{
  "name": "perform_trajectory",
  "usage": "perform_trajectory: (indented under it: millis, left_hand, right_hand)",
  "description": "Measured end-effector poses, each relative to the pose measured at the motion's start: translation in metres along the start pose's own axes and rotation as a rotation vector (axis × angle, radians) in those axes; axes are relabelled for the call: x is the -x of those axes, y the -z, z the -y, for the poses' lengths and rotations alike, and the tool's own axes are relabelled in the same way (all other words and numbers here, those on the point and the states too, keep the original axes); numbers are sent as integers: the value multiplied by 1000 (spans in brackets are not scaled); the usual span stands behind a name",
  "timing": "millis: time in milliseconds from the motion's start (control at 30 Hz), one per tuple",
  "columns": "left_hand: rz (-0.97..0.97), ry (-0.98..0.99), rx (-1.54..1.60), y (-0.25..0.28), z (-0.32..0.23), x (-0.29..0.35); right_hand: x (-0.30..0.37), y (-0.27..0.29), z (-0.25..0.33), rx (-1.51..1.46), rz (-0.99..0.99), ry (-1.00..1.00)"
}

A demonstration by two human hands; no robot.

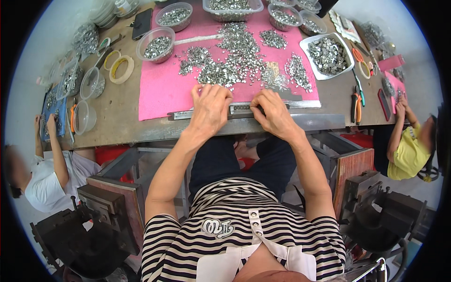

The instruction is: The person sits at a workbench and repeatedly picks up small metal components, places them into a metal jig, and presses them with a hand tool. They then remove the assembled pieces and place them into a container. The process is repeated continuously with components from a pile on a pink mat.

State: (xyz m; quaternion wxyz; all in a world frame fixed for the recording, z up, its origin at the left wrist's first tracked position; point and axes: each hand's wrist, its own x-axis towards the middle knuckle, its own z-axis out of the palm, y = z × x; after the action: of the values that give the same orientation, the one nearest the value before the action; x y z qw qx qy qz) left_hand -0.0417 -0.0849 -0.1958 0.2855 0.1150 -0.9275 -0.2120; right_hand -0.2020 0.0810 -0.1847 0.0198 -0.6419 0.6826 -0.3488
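A long narrow metal rail [242, 108] lies along the front edge of the pink mat, and small dark parts sit in a row in its middle. My left hand [210, 109] rests over the rail just left of that row, fingers curled down and closed. At the right end of the row is my right hand [274, 114], thumb and fingers pinched together. Whatever small piece either hand grips is hidden under the fingers. Beyond the hands spreads a large heap of small silvery metal pieces [235, 61]. Thin gold and silver pieces [276, 76] lie past my right hand.
Clear tubs [157, 45] of metal pieces line the mat's [157, 89] far and left sides. To the right are a white tray [304, 44] and orange-handled pliers [359, 108]. Tape rolls [121, 69] lie left. Two other people work at either side.
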Motion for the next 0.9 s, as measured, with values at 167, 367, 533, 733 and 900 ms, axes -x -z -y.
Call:
perform_trajectory:
  millis: [167,367,533,733,900]
  left_hand:
    - [-15,-84,99,-12,-22,3]
    - [-16,-126,57,-22,-24,3]
    - [-23,-102,13,-23,-28,6]
    - [-205,6,23,-14,-18,17]
    - [-161,102,-77,1,5,10]
  right_hand:
    - [4,1,3,87,-24,50]
    - [4,4,-8,-6,-77,1]
    - [-23,-5,-17,2,-101,-6]
    - [-51,-30,-26,68,-30,50]
    - [-60,-35,-21,204,39,92]
